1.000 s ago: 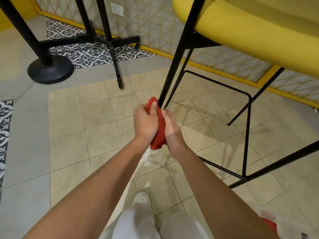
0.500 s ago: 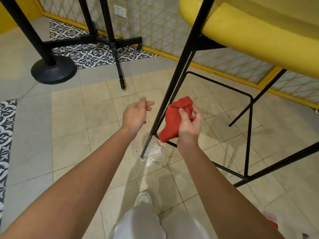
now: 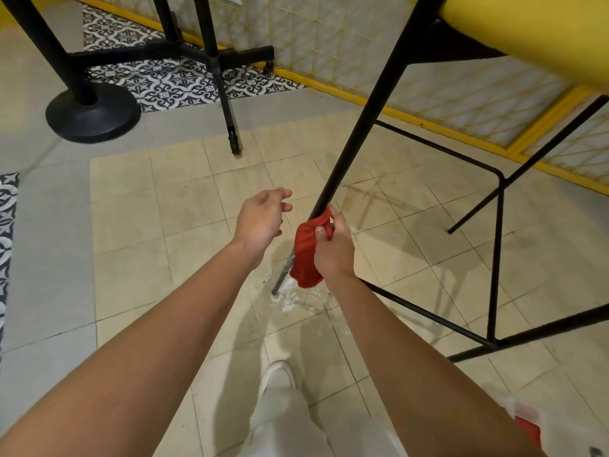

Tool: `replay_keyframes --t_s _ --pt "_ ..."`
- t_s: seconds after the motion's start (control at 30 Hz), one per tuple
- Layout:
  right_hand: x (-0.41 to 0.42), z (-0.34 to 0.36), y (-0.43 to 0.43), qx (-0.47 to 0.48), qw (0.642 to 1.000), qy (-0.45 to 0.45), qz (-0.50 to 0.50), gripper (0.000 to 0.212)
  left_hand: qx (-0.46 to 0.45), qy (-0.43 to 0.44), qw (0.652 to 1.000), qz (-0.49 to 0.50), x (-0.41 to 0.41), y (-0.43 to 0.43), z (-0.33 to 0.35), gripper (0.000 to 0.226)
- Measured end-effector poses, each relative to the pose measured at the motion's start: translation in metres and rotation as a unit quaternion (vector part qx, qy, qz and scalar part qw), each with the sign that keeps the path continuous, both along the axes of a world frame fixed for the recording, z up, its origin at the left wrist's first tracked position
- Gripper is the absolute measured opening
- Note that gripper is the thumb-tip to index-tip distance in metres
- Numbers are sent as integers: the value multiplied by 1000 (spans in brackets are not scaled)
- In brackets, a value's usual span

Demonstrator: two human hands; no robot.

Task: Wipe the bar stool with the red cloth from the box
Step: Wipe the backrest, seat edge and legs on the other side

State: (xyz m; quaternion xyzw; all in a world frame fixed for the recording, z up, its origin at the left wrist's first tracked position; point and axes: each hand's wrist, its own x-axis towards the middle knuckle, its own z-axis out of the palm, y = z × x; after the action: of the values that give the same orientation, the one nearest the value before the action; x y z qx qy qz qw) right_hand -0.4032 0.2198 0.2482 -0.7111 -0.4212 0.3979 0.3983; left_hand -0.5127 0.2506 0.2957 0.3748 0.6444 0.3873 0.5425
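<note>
**Red cloth clamped low on the stool's front leg**

My right hand (image 3: 333,250) gripped the red cloth (image 3: 304,255). The fingers were curled round it and the thumb pinched a fold near the top. I held the cloth against the black front leg (image 3: 362,127) of the bar stool (image 3: 527,34), low down and a little above the leg's foot. The loose end of the cloth hung below my hand, beside my wrist.

My left hand (image 3: 260,222) held nothing. Its fingers were relaxed and only slightly bent, and it was just to the left of the leg without touching it or the cloth.

The stool's yellow seat filled the upper right, and its thin black footrest bar (image 3: 497,258) ran around behind my right arm. A white splatter (image 3: 296,300) lay on the beige floor tiles (image 3: 197,206) where the leg met the ground. My white shoe (image 3: 278,377) stood near it, closer to me.

Well apart, at the far left, a round black base (image 3: 92,113) sat on the grey floor. A cross-shaped black base (image 3: 171,56) stood beyond it on patterned black-and-white tiles (image 3: 171,84). At the lower right edge there was a blurred white and red shape (image 3: 534,427), and I could not tell what it was.
</note>
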Motion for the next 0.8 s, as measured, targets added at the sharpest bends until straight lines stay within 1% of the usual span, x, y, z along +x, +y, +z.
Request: replay_keyframes --t_s 0.13,0.17,0.23,0.3,0.4,0.47,0.53,0.57,0.63,0.73,0.8 --pt "-2 1 0 76 994 66 -50 41 3 22 1000 -8 0 4 -18 27" --pt "-3 0 -2 93 991 74 -62 41 1 28 1000 -15 1 4 -23 27" --pt "-7 -9 -6 100 990 59 -75 43 -7 33 999 -27 5 1 -35 27" --pt "-9 -23 -6 67 995 37 -69 45 -18 30 999 -28 7 -1 -47 26" --pt "-3 -38 -3 3 1000 9 -28 44 -37 28 998 -31 8 -1 -58 27" --pt "2 -38 -1 -3 999 41 -28 44 -37 32 998 -24 5 3 -61 27" --pt "4 -40 -1 17 996 77 -34 44 -37 32 999 -11 3 8 -66 25" --pt "4 -42 -1 25 996 80 -32 45 -37 30 999 -4 2 10 -68 24" --pt "5 -52 1 12 998 59 -16 46 -42 28 999 1 0 12 -73 23" --pt "6 -62 3 -50 998 -2 35 45 -55 31 998 -1 0 11 -81 22" --pt "6 -65 6 -51 997 -38 51 44 -61 33 998 -5 1 10 -84 19"
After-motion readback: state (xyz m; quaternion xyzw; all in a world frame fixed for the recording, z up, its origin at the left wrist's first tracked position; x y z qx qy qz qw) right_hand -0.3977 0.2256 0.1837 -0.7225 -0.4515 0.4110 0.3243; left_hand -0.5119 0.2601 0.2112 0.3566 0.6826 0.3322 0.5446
